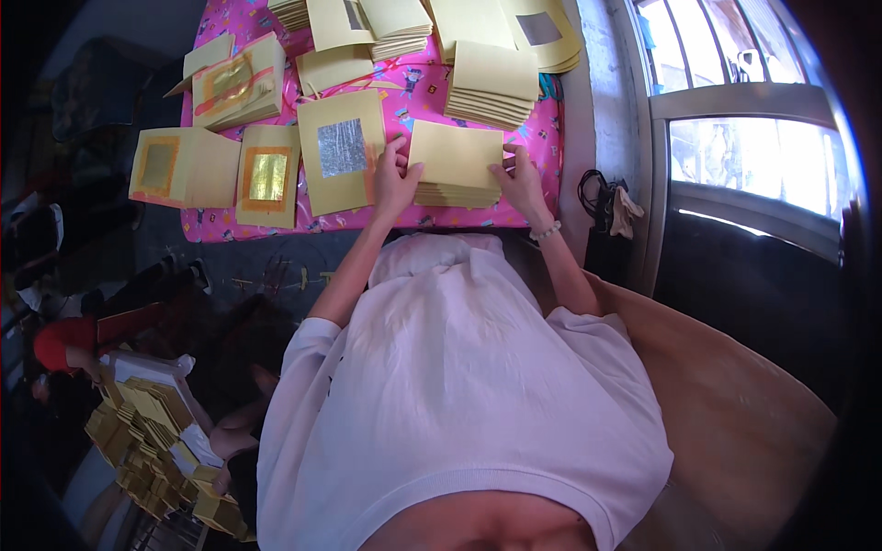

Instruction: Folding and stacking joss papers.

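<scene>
A stack of pale yellow paper sheets (pixel 457 156) lies near the table's front edge, with several edges fanned along its near side. At its left edge, the thumb and fingers of my left hand (pixel 395 181) press in. My right hand (pixel 521 186), a beaded bracelet on its wrist, grips the opposite edge. Immediately left of the stack is a sheet with a silver foil square (pixel 341 147), close against my left hand. Farther left, a narrow stack has a gold foil square with an orange border (pixel 267 176).
The pink patterned cloth (pixel 546 138) covers the table. Behind my hands stands another fanned paper stack (pixel 493 83); more foil-marked piles (pixel 237 84) lie at the left. A barred window and wall border the right side. Lower left, another person sits by yellow paper bundles (pixel 152 409).
</scene>
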### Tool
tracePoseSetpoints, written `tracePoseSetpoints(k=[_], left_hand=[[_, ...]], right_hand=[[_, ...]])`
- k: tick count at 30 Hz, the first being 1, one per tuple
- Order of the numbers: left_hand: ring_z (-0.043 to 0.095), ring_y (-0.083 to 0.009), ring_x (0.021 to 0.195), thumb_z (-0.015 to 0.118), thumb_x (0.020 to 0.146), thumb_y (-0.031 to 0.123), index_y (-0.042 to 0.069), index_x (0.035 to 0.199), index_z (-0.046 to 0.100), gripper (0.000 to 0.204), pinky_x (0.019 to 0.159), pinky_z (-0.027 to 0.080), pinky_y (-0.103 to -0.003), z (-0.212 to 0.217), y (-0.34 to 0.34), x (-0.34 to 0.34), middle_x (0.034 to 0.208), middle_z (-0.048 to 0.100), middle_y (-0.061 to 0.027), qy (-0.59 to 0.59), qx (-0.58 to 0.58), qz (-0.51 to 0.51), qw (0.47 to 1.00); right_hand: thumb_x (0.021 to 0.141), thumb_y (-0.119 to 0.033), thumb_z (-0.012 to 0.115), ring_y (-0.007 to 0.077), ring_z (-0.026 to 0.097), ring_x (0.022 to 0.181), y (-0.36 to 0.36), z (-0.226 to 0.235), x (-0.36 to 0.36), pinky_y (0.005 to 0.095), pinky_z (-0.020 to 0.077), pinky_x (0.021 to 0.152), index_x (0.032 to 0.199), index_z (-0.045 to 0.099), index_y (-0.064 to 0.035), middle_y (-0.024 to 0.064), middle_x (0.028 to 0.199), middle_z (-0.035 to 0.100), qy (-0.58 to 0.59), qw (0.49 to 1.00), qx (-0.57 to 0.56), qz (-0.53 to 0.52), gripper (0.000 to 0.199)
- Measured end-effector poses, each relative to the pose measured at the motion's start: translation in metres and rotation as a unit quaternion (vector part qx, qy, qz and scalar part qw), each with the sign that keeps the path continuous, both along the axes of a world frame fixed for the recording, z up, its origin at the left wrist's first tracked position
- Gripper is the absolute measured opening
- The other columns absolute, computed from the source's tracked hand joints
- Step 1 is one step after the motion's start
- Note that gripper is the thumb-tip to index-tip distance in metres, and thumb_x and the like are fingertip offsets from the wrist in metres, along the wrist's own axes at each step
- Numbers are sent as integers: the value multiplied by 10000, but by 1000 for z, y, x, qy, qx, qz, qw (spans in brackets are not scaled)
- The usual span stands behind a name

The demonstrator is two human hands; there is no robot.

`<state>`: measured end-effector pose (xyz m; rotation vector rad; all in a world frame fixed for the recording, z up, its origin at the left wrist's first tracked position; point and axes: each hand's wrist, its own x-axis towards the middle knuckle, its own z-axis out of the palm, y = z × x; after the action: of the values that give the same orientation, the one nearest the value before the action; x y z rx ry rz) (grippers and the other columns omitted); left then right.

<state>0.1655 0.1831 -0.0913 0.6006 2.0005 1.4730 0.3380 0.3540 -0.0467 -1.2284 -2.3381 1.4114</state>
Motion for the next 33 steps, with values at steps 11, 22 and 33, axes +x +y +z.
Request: tracePoseSetpoints(k=[11,22,33], left_hand=[[575,-369,882,688,760,108,32,1276,403,593,753,487,-447,-20,2,26,965,537,-190,156,-138,-51,977],[582,-408,962,679,784,142,64,1200,416,499,776,500,-488,13,6,36,1093,520,-211,241,-270,-69,930],[538,-412,1011,673,807,165,-8,1269,376,577,805,482,-470,11,-4,49,1061,504,-231,266,-177,12,948]], right_hand=[[844,-144,652,287,647,709,-11,-46,20,403,497,622,1225,438,-12,143,799,617,-51,989,134,24,457],[781,-152,665,326,592,880,-16,-14,12,420,499,742,1122,537,-67,130,921,592,-49,933,350,62,373],[748,-149,691,328,553,893,-17,-28,-7,403,479,777,978,596,-61,128,935,564,-58,930,260,255,264]])
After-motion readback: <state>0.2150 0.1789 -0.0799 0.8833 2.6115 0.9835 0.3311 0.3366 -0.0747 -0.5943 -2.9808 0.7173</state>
